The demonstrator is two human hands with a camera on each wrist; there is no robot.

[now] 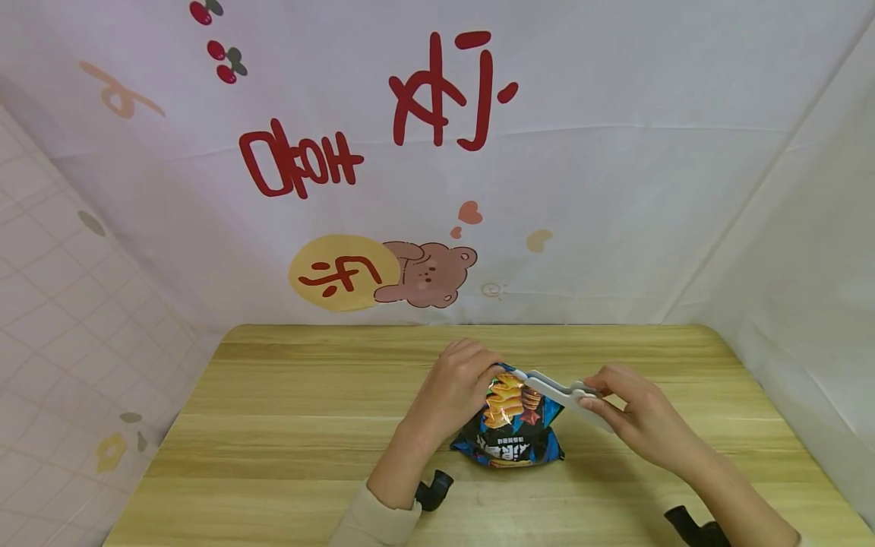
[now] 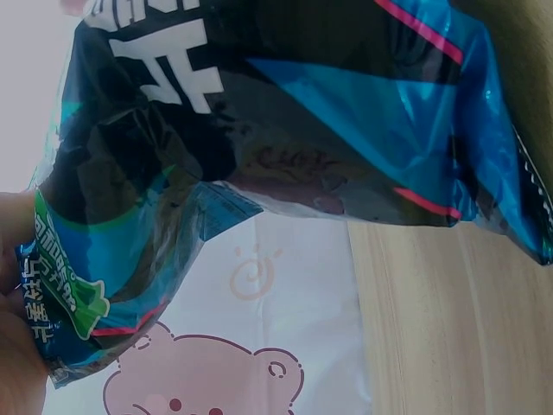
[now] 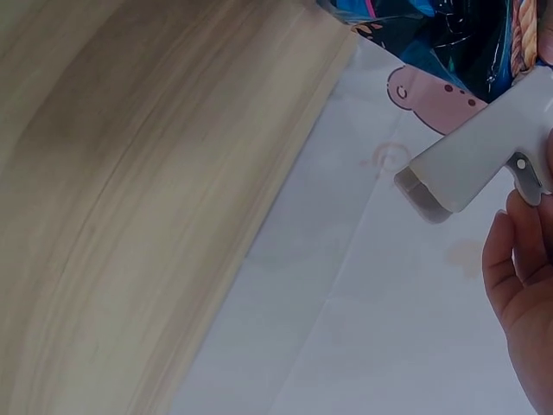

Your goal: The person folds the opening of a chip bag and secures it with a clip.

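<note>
A blue and black bag of chips [image 1: 509, 437] with printed chips on its front stands on the table, its upper edge raised. My left hand [image 1: 459, 384] pinches the bag's upper left corner; in the left wrist view the crumpled bag [image 2: 302, 130] fills the upper part, with fingers [image 2: 15, 346] at the left edge. A white bag clip [image 1: 557, 391] is at the bag's upper right edge. My right hand [image 1: 639, 418] grips the clip's handle end between thumb and fingers. In the right wrist view the clip [image 3: 479, 147] meets the bag; whether the bag's edge lies between its arms, I cannot tell.
The wooden table [image 1: 307, 441] runs back to a white printed cloth [image 1: 601, 213] with a bear and red lettering. Cloth walls also stand at both sides. Black curved pieces [image 1: 434, 491] show beside each wrist.
</note>
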